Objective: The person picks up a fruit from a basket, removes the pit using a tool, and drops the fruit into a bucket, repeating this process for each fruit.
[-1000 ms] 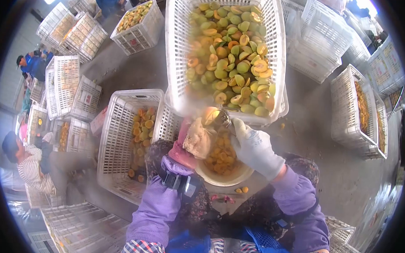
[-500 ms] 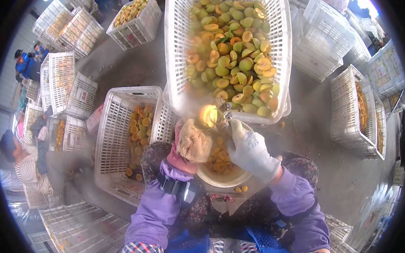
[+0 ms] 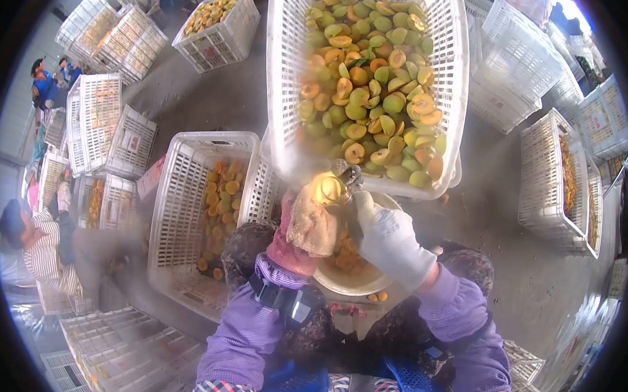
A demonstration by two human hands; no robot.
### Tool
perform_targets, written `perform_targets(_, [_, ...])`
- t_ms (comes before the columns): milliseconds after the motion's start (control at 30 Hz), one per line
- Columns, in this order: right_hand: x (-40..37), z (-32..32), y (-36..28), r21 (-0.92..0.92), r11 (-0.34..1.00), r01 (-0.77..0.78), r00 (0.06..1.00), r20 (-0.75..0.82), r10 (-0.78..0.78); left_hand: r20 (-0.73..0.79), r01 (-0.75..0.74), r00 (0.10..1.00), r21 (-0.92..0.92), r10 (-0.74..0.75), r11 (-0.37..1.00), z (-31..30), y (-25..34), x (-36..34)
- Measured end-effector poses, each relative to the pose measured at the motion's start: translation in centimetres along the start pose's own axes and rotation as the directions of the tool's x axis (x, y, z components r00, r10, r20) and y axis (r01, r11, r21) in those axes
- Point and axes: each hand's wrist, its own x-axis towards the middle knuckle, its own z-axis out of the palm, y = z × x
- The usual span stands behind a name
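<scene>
My left hand (image 3: 311, 223), in a stained tan glove over a pink one, holds a yellow fruit half (image 3: 328, 189) above a white bowl (image 3: 352, 284). My right hand (image 3: 388, 236), in a white glove, grips a small metal tool (image 3: 347, 175) pressed against that fruit half. The bowl rests on my lap and holds orange pieces. Just beyond my hands stands a big white crate (image 3: 456, 97) filled with halved green and yellow fruit.
A second white crate (image 3: 182, 212) with orange fruit halves sits at my left. More white crates (image 3: 557, 170) stand all around on the concrete floor. A person in a striped shirt (image 3: 39, 248) sits at far left; others work at the back left.
The view shifted slightly right. My hands stayed together over the bowl, and the tool keeps working at the fruit half, which has turned a little in my left hand.
</scene>
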Motion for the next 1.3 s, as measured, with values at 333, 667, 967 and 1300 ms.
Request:
perform_targets(333, [0.1, 1.3, 0.5, 0.054, 0.997, 0.055, 0.999, -0.007, -0.054, -0.015, -0.057, 0.998, -0.01, 0.057, 0.998, 1.3, -0.4, 0.7])
perform_targets(667, [-0.5, 0.4, 0.3, 0.326, 0.941, 0.089, 0.996, -0.01, -0.091, 0.206, -0.093, 0.976, 0.119, 0.067, 0.989, -0.6, 0.4, 1.7])
perform_targets(967, [-1.3, 1.2, 0.5, 0.212, 0.964, 0.159, 0.985, -0.101, -0.14, 0.128, -0.271, 0.962, 0.297, 0.243, 0.916, 1.0, 1.2, 0.7])
perform_targets(1300, [-1.5, 0.0, 0.0, 0.337, 0.941, -0.024, 0.998, 0.062, 0.003, -0.044, 0.19, 0.965, -0.56, -0.259, 0.806, 3.9, 2.3, 2.2])
